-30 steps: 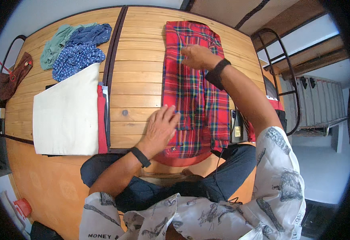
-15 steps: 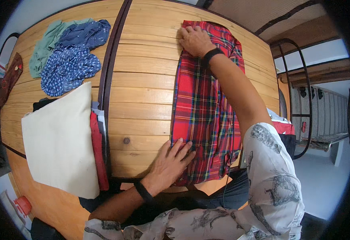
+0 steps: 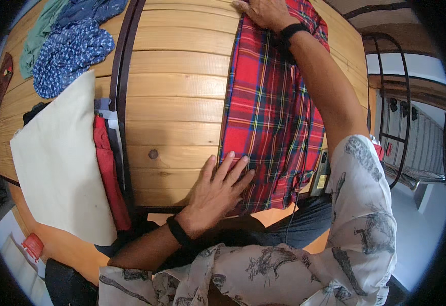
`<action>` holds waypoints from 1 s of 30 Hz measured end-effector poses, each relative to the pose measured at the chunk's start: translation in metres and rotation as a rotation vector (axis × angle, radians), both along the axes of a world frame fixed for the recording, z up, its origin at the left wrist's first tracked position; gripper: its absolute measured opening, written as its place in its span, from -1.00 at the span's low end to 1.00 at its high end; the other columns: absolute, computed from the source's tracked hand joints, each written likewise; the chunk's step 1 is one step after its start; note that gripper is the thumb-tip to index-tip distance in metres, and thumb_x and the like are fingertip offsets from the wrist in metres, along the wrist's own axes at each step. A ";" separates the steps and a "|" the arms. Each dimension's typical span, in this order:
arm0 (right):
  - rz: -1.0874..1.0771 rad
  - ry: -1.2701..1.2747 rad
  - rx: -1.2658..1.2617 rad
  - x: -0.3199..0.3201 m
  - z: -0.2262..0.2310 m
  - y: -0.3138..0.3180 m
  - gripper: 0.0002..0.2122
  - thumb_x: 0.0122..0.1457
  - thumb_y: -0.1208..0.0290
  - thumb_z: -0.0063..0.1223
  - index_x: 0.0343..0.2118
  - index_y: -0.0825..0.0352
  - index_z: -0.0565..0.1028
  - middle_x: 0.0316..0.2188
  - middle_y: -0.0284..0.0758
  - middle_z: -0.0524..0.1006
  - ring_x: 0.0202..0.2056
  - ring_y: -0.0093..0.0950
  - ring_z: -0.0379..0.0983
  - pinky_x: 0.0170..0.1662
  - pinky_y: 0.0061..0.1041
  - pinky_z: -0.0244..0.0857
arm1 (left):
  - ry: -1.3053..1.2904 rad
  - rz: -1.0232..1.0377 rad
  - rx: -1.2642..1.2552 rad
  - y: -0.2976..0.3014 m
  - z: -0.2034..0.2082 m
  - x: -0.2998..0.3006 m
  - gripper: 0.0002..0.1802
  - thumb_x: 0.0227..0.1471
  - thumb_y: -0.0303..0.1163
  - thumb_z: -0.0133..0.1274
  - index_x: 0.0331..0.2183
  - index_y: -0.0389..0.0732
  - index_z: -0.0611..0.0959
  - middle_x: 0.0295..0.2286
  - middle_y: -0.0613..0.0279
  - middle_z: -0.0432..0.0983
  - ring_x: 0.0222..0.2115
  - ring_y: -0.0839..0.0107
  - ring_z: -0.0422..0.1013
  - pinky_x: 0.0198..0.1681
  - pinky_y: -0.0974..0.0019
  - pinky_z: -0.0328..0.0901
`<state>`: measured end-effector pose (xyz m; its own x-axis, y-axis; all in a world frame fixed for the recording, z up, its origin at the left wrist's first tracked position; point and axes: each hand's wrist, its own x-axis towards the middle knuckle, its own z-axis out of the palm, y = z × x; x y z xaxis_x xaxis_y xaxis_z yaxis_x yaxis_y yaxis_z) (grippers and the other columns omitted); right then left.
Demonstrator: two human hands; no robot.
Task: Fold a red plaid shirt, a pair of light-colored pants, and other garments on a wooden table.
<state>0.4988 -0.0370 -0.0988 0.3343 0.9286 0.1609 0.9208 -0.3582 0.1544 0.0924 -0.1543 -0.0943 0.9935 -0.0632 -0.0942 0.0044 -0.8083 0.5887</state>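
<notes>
A long red plaid cloth point(image 3: 264, 112), folded lengthwise with its left edge fairly straight, lies on the wooden table from near edge to far edge. At its near left corner my left hand point(image 3: 215, 194) rests open, fingers spread, the fingertips on the plaid and the palm over the table's edge. My right hand point(image 3: 268, 13) lies on the far left corner of the cloth, thumb stretched out along the edge. Its other fingers are partly cut off by the top of the picture. Loose wrinkles run along the cloth's right side, beneath my right forearm.
Left of the dark table seam stands a stack of folded cloths with a cream one point(image 3: 59, 163) on top and a red one point(image 3: 109, 173) beside it. Crumpled blue patterned point(image 3: 72, 56) and green point(image 3: 39, 35) cloths lie behind. A grey object point(image 3: 320, 176) sits right of the plaid.
The view has shifted, so the table sits higher in the picture. Both hands stay on about the same corners of the plaid cloth, and a grey object now shows at its right.
</notes>
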 end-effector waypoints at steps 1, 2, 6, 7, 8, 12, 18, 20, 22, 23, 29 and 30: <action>-0.092 0.167 -0.172 -0.006 -0.001 0.000 -0.44 0.32 -0.08 -0.21 0.22 0.25 0.28 0.17 -0.09 0.33 0.09 0.00 0.31 0.10 0.09 0.23 | 0.022 0.002 0.001 0.000 0.001 -0.002 -0.25 0.02 -0.07 0.18 0.22 -0.01 0.38 0.28 0.11 0.09 0.30 0.02 0.00 0.30 -0.23 -0.09; -0.097 0.168 -0.179 -0.004 -0.003 -0.005 -0.44 0.32 -0.08 -0.21 0.22 0.25 0.28 0.17 -0.09 0.33 0.09 0.00 0.31 0.10 0.09 0.23 | 0.032 0.001 0.001 -0.001 0.002 -0.001 -0.23 -0.01 -0.05 0.20 0.22 -0.01 0.39 0.28 0.12 0.09 0.30 0.02 -0.01 0.30 -0.23 -0.09; -0.098 0.018 -0.052 0.015 -0.028 -0.014 -0.45 0.34 -0.11 -0.28 0.17 0.24 0.33 0.16 -0.08 0.35 0.13 -0.01 0.31 0.13 0.12 0.21 | -0.016 -0.005 0.050 -0.013 -0.012 -0.002 -0.17 -0.06 0.02 0.23 0.23 0.02 0.38 0.29 0.11 0.07 0.32 0.03 -0.05 0.31 -0.22 -0.09; 0.031 -0.164 -0.199 0.005 -0.021 -0.009 -0.47 0.36 -0.08 -0.31 0.16 0.24 0.35 0.14 -0.07 0.35 0.13 0.00 0.32 0.11 0.12 0.23 | 0.004 -0.004 0.037 -0.010 -0.010 -0.005 -0.16 -0.06 0.03 0.23 0.23 0.01 0.38 0.29 0.10 0.07 0.33 0.02 -0.07 0.31 -0.22 -0.10; 0.172 -0.339 -0.339 -0.006 -0.009 -0.004 -0.49 0.37 -0.06 -0.34 0.14 0.24 0.37 0.13 -0.07 0.36 0.12 0.00 0.33 0.10 0.13 0.24 | 0.039 -0.003 0.019 -0.005 -0.007 -0.007 -0.16 -0.06 0.03 0.23 0.23 0.01 0.38 0.29 0.10 0.07 0.33 0.02 -0.07 0.31 -0.22 -0.10; 0.250 0.166 -0.239 0.029 0.042 -0.005 -0.51 0.36 0.01 -0.18 -0.01 0.43 0.45 -0.01 0.00 0.51 -0.05 -0.04 0.47 0.04 -0.13 0.34 | -0.043 -0.019 0.092 -0.003 -0.005 -0.006 -0.14 -0.04 0.02 0.22 0.25 -0.04 0.35 0.30 0.09 0.06 0.34 0.01 -0.08 0.32 -0.20 -0.11; 0.270 0.291 -0.164 -0.037 0.109 -0.123 -0.47 0.31 0.02 -0.05 0.11 0.43 0.42 -0.05 0.05 0.51 0.02 -0.08 0.44 0.02 -0.14 0.35 | -0.158 -0.012 0.105 -0.010 -0.012 -0.011 -0.11 0.00 0.02 0.20 0.27 -0.11 0.29 0.30 0.05 0.04 0.33 0.02 -0.07 0.33 -0.12 -0.10; 0.233 0.323 -0.423 -0.073 0.135 -0.158 -0.48 0.28 0.03 0.00 0.09 0.40 0.43 -0.07 0.02 0.53 -0.03 -0.10 0.48 -0.02 -0.16 0.38 | -0.185 0.006 0.157 -0.016 -0.018 -0.010 -0.11 0.00 0.03 0.20 0.27 -0.11 0.29 0.30 0.04 0.03 0.33 0.03 -0.06 0.34 -0.13 -0.10; -0.128 0.577 -0.534 -0.137 0.173 -0.195 -0.51 0.26 0.05 0.04 0.08 0.37 0.45 -0.10 0.01 0.55 -0.10 -0.14 0.51 -0.06 -0.20 0.40 | -0.250 0.003 0.175 -0.018 -0.015 -0.013 -0.17 0.02 0.00 0.19 0.24 -0.13 0.34 0.29 0.02 0.07 0.31 0.02 -0.01 0.32 -0.11 -0.06; 0.064 0.481 -0.509 -0.127 0.159 -0.221 -0.57 0.27 0.10 0.03 0.01 0.38 0.49 -0.20 -0.04 0.59 -0.21 -0.20 0.55 -0.14 -0.24 0.43 | -0.247 -0.011 0.187 -0.020 -0.011 -0.010 -0.22 0.04 -0.02 0.18 0.21 -0.14 0.38 0.27 0.02 0.12 0.30 0.01 0.02 0.31 -0.09 -0.05; 0.071 0.544 -0.329 -0.187 0.111 -0.350 -0.54 0.23 0.06 0.12 -0.09 0.45 0.50 -0.13 0.00 0.54 -0.08 -0.07 0.49 -0.04 -0.21 0.38 | -0.351 0.039 0.197 -0.012 -0.005 -0.004 -0.57 -0.03 -0.37 0.17 -0.06 -0.20 0.57 -0.06 0.12 0.43 -0.01 0.14 0.34 0.03 0.06 0.26; 0.144 0.500 -0.165 -0.194 0.095 -0.375 -0.59 0.16 0.14 0.20 -0.13 0.44 0.51 -0.19 -0.01 0.56 -0.13 -0.07 0.50 -0.08 -0.21 0.39 | -0.366 0.034 0.203 -0.017 -0.003 0.001 -0.57 -0.03 -0.37 0.17 -0.06 -0.20 0.57 -0.06 0.12 0.43 -0.01 0.14 0.34 0.03 0.06 0.26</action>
<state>0.3052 -0.4118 -0.0043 0.2008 0.9701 -0.1365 0.9343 -0.2315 -0.2712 0.0930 -0.1716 -0.0969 0.9649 -0.0460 0.2587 -0.1468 -0.9110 0.3855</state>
